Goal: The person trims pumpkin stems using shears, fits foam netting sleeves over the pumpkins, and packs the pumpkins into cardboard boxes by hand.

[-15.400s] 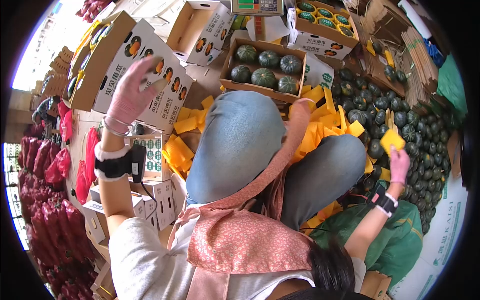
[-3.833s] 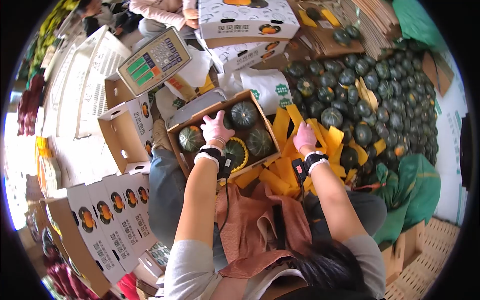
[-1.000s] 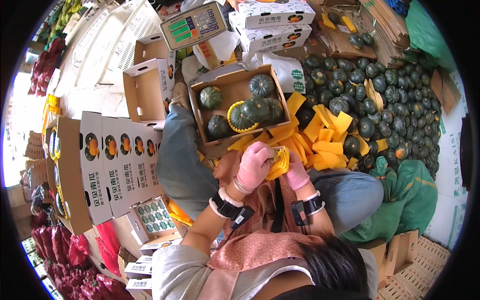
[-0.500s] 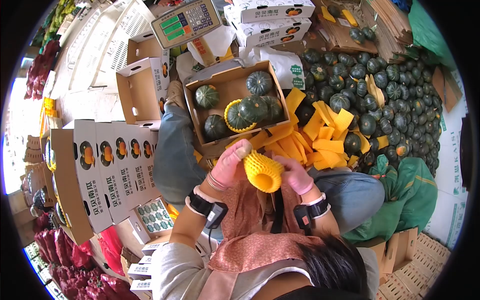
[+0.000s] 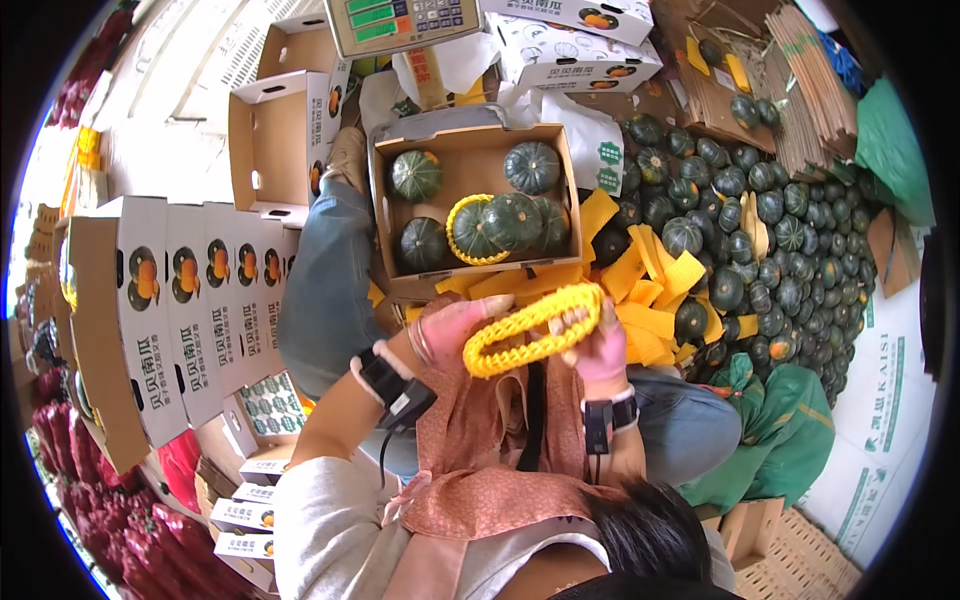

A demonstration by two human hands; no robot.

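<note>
A yellow foam net (image 5: 532,330), rolled into a stretched ring, is held above the lap. My left hand (image 5: 455,325) grips its left end, thumb along the top. My right hand (image 5: 598,345) holds the right end, with fingers showing through the ring's opening. Beyond them lies an open cardboard box (image 5: 455,150) with several dark green pumpkins. One pumpkin (image 5: 478,228) there wears a yellow net ring, and another pumpkin (image 5: 512,221) overlaps it. Flat yellow nets (image 5: 650,275) are heaped right of the box.
A large pumpkin pile (image 5: 790,235) spreads at the right, beside a green sack (image 5: 775,430). A scale (image 5: 400,22) stands behind the box. Printed cartons (image 5: 200,310) line the left, near an empty open carton (image 5: 270,150). Closed white boxes (image 5: 570,60) are stacked at the back.
The net has gone from a long sleeve to a wide rolled ring between both hands. My right hand's fingers now show inside it. The view has shifted slightly.
</note>
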